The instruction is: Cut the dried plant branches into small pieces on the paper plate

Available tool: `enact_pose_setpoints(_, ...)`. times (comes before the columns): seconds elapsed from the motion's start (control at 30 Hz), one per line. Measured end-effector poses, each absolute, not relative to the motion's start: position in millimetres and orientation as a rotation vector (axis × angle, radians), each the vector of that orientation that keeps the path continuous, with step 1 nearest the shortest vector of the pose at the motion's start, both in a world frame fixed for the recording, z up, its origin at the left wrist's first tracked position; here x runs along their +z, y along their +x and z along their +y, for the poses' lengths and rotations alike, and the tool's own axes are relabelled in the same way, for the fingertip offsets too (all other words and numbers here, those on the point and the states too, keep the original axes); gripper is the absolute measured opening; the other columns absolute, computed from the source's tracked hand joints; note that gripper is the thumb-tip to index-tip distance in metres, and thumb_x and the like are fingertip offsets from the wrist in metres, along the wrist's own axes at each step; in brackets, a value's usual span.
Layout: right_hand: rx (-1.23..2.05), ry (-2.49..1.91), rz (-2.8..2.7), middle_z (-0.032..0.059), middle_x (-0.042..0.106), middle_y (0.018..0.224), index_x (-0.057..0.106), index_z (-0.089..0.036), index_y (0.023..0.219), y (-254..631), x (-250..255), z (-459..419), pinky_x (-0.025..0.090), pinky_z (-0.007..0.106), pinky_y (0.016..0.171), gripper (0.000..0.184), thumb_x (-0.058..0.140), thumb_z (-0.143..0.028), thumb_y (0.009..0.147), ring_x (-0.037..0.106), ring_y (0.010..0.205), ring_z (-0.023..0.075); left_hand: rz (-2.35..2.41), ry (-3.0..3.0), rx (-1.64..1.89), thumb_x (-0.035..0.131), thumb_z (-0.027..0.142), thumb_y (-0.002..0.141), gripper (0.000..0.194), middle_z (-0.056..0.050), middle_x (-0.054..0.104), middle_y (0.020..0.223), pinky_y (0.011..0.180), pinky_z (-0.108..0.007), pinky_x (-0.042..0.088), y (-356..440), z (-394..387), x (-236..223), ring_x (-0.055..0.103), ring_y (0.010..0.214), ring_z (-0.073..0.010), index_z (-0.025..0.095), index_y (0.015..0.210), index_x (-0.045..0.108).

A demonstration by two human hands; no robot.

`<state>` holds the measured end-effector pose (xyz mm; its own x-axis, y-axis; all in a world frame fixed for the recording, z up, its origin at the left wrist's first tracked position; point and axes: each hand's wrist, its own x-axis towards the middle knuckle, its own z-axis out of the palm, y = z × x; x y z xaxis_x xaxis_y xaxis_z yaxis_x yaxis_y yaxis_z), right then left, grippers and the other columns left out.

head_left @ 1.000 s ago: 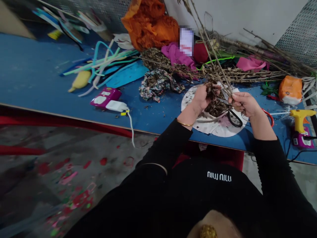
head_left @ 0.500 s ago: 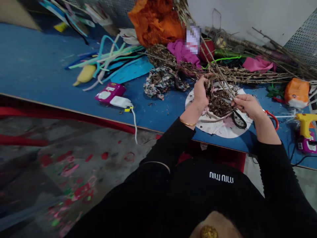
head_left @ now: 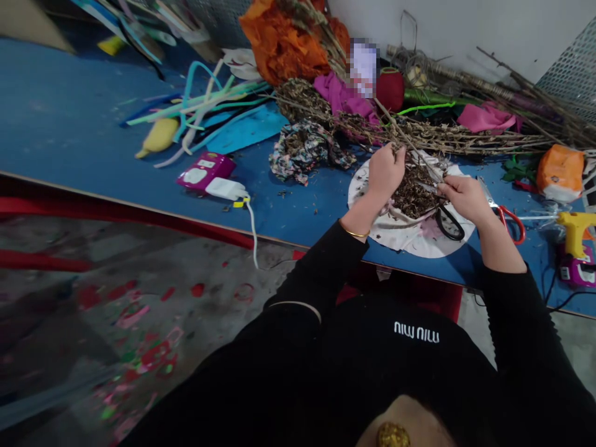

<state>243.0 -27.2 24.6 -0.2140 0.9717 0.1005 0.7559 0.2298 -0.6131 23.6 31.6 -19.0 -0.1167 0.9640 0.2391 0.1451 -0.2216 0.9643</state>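
My right hand [head_left: 465,195] is closed on the lower end of a dried plant stalk [head_left: 395,121], which slants up and left toward the back of the table. My left hand [head_left: 387,171] is closed near the stalk, with brown dry leaves between its fingers. Beneath both hands a heap of crumbled dry leaves [head_left: 416,190] lies on a round white cloth [head_left: 433,247]. Black-handled scissors [head_left: 451,225] rest on the cloth beside the heap, their blades partly covered.
Red-handled scissors [head_left: 512,225] and a yellow glue gun [head_left: 575,233] lie to the right. A bundle of dried stalks [head_left: 475,139] runs along the back. Leftward are a crumpled patterned cloth [head_left: 305,152], a purple-and-white device with a cable [head_left: 207,172], and a yellow gourd-shaped thing [head_left: 158,135].
My left hand has turned and closed more, moving slightly right. The stalk's upper part has swung to the left and lower, while my right hand keeps its hold.
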Motion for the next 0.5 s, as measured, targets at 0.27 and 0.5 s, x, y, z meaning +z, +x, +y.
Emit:
enact_pose_setpoints(0.27, 1.075, -1.42, -1.718, -0.0045, 0.041, 0.051, 0.065, -0.018, 0.068, 242, 32, -31, 0.021, 0.025, 0.048, 0.032, 0.065, -0.046, 0.084, 0.033, 0.049, 0.0088, 1.177, 1.25, 1.451, 0.06, 0.069, 0.09, 0.049, -0.011, 0.068, 0.101, 0.102, -0.043, 0.045, 32, 26, -17, 0.06, 0.117, -0.0305, 0.02, 0.087, 0.064)
enact_pose_setpoints(0.5, 1.45, -1.289, -1.524, -0.0073, 0.037, 0.051, 0.066, -0.016, 0.075, 239, 36, -35, 0.011, 0.022, 0.04, 0.035, 0.076, -0.049, 0.081, 0.024, 0.042, 0.0041, 0.956, 1.095, 1.357, 0.058, 0.079, 0.085, 0.062, -0.007, 0.068, 0.092, 0.085, -0.039, 0.053, 45, 12, -3, 0.067, 0.097, -0.0249, 0.022, 0.106, 0.069)
